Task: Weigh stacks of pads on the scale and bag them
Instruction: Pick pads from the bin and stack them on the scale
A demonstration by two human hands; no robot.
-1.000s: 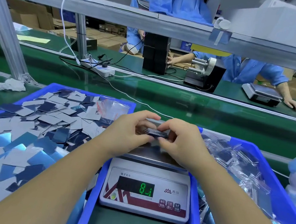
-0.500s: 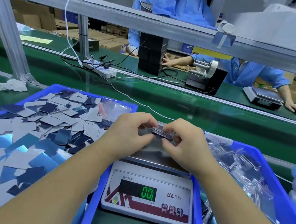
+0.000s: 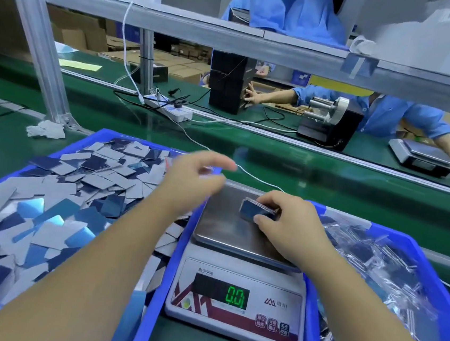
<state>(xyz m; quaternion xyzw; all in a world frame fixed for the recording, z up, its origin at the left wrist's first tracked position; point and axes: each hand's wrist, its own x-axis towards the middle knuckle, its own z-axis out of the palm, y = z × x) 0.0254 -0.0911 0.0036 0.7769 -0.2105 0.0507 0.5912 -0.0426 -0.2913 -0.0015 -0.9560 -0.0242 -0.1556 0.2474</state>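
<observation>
Holding a stack (image 3: pixel 255 212) over the scale (image 3: pixel 234 304) pan's right edge, right hand (image 3: pixel 292 230) grips it; left hand (image 3: pixel 192 178), blurred, grip unclear, over green bench (image 3: pixel 327 186).

view: head-worn | faces: forward-down | range: close over scale (image 3: pixel 235 296) | views: one

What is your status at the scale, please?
Right hand grips pad stack over scale platform. Left hand blurred, fingers loose, toward loose-pad bin. Display reads 0.0. Nothing in the way.
</observation>
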